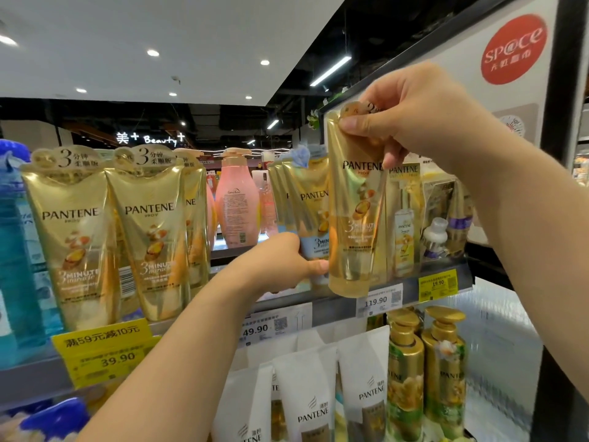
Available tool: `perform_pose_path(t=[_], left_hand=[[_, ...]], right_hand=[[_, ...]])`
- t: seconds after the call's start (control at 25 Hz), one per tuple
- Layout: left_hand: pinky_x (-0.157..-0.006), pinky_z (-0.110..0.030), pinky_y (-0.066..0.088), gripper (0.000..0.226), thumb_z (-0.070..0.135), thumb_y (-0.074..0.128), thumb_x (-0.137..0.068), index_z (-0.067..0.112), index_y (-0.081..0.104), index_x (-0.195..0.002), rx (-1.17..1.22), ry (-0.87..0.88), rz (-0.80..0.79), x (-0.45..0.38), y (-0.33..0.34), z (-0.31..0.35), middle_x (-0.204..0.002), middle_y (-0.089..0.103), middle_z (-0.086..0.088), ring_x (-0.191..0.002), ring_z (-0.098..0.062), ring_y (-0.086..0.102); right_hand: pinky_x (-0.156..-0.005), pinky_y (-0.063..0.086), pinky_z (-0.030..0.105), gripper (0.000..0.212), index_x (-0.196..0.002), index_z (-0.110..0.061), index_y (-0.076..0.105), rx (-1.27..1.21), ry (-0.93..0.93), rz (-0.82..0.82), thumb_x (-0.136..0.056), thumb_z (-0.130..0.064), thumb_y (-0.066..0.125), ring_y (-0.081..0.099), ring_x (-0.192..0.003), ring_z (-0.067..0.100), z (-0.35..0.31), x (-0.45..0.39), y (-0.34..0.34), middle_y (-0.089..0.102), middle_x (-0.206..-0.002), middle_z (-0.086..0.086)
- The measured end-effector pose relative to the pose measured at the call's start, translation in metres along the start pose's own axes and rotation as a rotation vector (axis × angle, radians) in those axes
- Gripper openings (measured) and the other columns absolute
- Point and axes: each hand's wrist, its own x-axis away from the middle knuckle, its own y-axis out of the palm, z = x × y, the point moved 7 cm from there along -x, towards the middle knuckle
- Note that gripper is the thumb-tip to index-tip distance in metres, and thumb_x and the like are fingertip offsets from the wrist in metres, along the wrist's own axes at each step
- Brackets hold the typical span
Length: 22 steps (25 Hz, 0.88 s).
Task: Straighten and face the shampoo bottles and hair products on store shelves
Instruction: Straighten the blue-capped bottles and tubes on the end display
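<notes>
Hanging upright from the right hand (411, 122), the gold tube (353, 215) is pinched at its crimped top edge, thumb in front and fingers curled behind, its long axis vertical and its cap end dipping just past the shelf lip (338, 303), over the price tag (379, 303). Label faces out, nice and square. Down and to the left, the left hand (287, 263) is wrapped round the foot of the blue-banded tube (314, 224) in the row behind, fingers curled on it, thumb tip touching the gold tube's lower side. So the slot seems to lie straight back from the held tube, between that blue-banded row and the yellow boxed pack (403, 218) on the right — a tight gap, by the look of it. The right hand is nearer the top and steers; the left looks placed to hold the neighbours aside. Only the head view here. Open room is out front; further left stand two gold tubes (111, 231) and a pink bottle (236, 202), well apart.
</notes>
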Motion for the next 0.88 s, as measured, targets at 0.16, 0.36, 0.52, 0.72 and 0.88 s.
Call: perform_pose_path(t=[0.16, 0.36, 0.52, 0.72, 0.88], left_hand=[[-0.063, -0.025, 0.053, 0.022, 0.033, 0.067, -0.088, 0.018, 0.067, -0.104, -0.065, 0.030, 0.032, 0.020, -0.006, 0.000, -0.091, 0.070, 0.002, -0.072, -0.013, 0.058], [-0.078, -0.018, 0.040, 0.031, 0.028, 0.055, -0.098, 0.025, 0.060, -0.128, -0.377, 0.031, 0.509, 0.097, -0.053, -0.013, -0.111, 0.069, 0.009, -0.109, -0.014, 0.058], [-0.065, -0.009, 0.039, 0.022, 0.036, 0.060, -0.093, 0.031, 0.065, -0.114, -0.375, 0.029, 0.682, 0.158, -0.073, -0.025, -0.087, 0.061, 0.023, -0.081, 0.005, 0.056], [-0.057, -0.008, 0.043, 0.017, 0.044, 0.062, -0.086, 0.036, 0.071, -0.098, -0.280, 0.000, 0.709, 0.202, -0.081, -0.045, -0.071, 0.062, 0.026, -0.080, 0.015, 0.056], [-0.046, -0.011, 0.046, 0.015, 0.048, 0.060, -0.085, 0.039, 0.069, -0.094, -0.241, -0.026, 0.692, 0.216, -0.079, -0.055, -0.062, 0.062, 0.022, -0.071, 0.012, 0.059]], right_hand=[[-0.041, 0.049, 0.017, 0.013, -0.087, -0.013, 0.073, -0.028, -0.062, 0.005, -0.086, -0.025, 0.078, 0.063, -0.042, 0.011, -0.022, -0.007, 0.016, 0.075, -0.071, 0.007], [-0.041, 0.051, 0.018, 0.016, -0.087, -0.013, 0.072, -0.087, -0.098, -0.025, -0.084, -0.026, 0.080, 0.067, -0.042, 0.012, -0.045, -0.020, 0.055, 0.074, -0.064, 0.003], [-0.043, 0.055, 0.022, 0.014, -0.085, -0.012, 0.070, -0.093, -0.135, -0.038, -0.085, -0.022, 0.081, 0.070, -0.045, 0.015, -0.057, -0.032, 0.102, 0.072, -0.068, 0.007], [-0.049, 0.061, 0.027, 0.014, -0.091, -0.009, 0.072, -0.026, -0.076, -0.185, -0.089, -0.021, 0.078, 0.073, -0.051, 0.018, -0.048, -0.037, 0.151, 0.074, -0.077, 0.012], [-0.047, 0.057, 0.023, 0.015, -0.095, -0.009, 0.071, -0.078, 0.010, -0.234, -0.089, -0.022, 0.077, 0.071, -0.050, 0.018, -0.038, -0.042, 0.155, 0.076, -0.082, 0.017]])
